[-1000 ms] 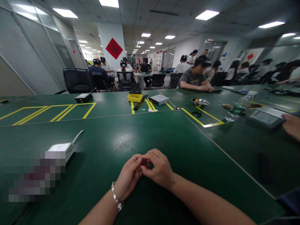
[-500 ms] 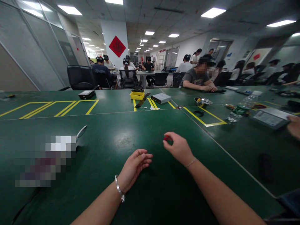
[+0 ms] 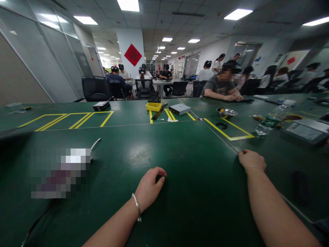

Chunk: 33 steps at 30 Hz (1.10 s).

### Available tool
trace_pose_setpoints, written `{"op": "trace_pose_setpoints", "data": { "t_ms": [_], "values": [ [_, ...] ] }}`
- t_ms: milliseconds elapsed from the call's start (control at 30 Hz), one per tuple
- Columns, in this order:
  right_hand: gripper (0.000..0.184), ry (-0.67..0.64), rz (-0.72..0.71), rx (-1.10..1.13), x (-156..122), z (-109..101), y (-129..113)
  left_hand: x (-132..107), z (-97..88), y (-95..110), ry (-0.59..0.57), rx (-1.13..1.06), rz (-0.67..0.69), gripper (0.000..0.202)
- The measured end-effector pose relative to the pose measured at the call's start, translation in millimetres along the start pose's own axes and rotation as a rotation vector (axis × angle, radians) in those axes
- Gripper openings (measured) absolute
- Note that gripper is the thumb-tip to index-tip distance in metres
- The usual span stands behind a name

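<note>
My left hand (image 3: 150, 188), a silver bracelet (image 3: 137, 207) at its wrist, rests low over the green table (image 3: 177, 147). Its fingers curve loosely, with a gap between thumb and fingertips and nothing seen in them. Further right, my right hand (image 3: 252, 160) is closed, back of the hand towards me, over the thin seam in the table. Its fingertips are turned away, so whatever they hold is hidden. Beyond it lies a rectangle of yellow tape (image 3: 241, 138) with a black curved piece (image 3: 221, 126) at its edge.
At the back stand a yellow bin (image 3: 153, 107), a grey metal box (image 3: 180, 109), a black box (image 3: 101, 106) and a metal bowl (image 3: 227, 112). To the right are a plastic bottle (image 3: 263, 128) and a larger grey box (image 3: 307, 131). A person (image 3: 218, 84) sits across the table.
My right hand has swung right, away from my left hand; the small red thing in its pinch is out of sight. My left hand has turned palm-down. The view has shifted slightly.
</note>
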State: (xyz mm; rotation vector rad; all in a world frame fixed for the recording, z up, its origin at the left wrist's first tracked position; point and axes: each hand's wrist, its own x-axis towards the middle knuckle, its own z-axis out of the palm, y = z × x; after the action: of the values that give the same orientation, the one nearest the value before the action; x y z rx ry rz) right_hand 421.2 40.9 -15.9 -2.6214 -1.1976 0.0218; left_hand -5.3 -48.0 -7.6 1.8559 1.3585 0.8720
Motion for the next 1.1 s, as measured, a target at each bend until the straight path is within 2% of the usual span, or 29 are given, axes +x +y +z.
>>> {"op": "trace_pose_setpoints", "data": {
  "t_ms": [100, 200, 267, 333, 400, 533, 633, 700, 733, 800, 867, 967, 1000, 1033, 1100],
  "values": [
    [0.039, 0.027, -0.015, 0.010, -6.1, 0.2, -5.0, 2.7, -2.4, -6.2, 0.077, 0.171, 0.044, 0.024],
    [0.041, 0.101, -0.045, -0.025, -17.7, -3.8, -16.8, 5.1, -0.7, -12.8, 0.050, 0.323, 0.050, 0.033],
    [0.043, 0.165, -0.122, -0.043, -28.6, -7.2, -31.4, 6.0, 1.6, -15.9, 0.022, 0.378, 0.037, 0.039],
    [0.043, 0.174, -0.292, -0.021, -44.2, -9.8, -52.8, 6.3, 3.5, -17.6, 0.007, 0.403, 0.029, 0.042],
    [0.044, 0.117, -0.523, 0.043, -67.7, -10.0, -79.1, 6.3, 4.6, -17.9, -0.001, 0.424, 0.020, 0.045],
    [0.045, -0.072, -0.953, 0.224, -142.6, 1.4, -129.3, 5.5, 5.6, -15.5, -0.054, 0.484, 0.042, 0.048],
    [0.045, -0.213, -1.195, 0.312, -200.1, 15.9, -150.3, 4.6, 7.1, -14.1, -0.074, 0.529, 0.071, 0.050],
    [0.045, -0.276, -1.301, 0.322, -218.6, 21.8, -156.2, 4.2, 7.9, -14.4, -0.078, 0.553, 0.076, 0.051],
    [0.045, -0.286, -1.327, 0.310, -218.7, 22.0, -157.3, 4.0, 8.0, -14.7, -0.083, 0.562, 0.077, 0.051],
    [0.043, -0.237, -1.292, 0.265, -199.8, 16.5, -155.1, 3.8, 7.5, -15.1, -0.095, 0.572, 0.078, 0.050],
    [0.041, -0.096, -1.121, 0.205, -161.3, 4.8, -144.6, 3.8, 6.3, -14.6, -0.107, 0.574, 0.078, 0.050],
    [0.040, 0.191, -0.664, 0.082, -92.3, -12.5, -108.5, 3.6, 4.3, -11.5, -0.116, 0.590, 0.068, 0.050],
    [0.041, 0.247, -0.510, 0.036, -72.1, -15.6, -92.3, 3.4, 3.9, -10.1, -0.119, 0.600, 0.063, 0.049],
    [0.043, 0.268, -0.357, 0.005, -54.9, -16.8, -75.6, 3.1, 3.5, -8.6, -0.123, 0.613, 0.056, 0.049],
    [0.048, 0.215, -0.093, -0.018, -30.5, -14.4, -45.1, 2.5, 2.8, -5.9, -0.132, 0.637, 0.047, 0.049]
  ]
}}
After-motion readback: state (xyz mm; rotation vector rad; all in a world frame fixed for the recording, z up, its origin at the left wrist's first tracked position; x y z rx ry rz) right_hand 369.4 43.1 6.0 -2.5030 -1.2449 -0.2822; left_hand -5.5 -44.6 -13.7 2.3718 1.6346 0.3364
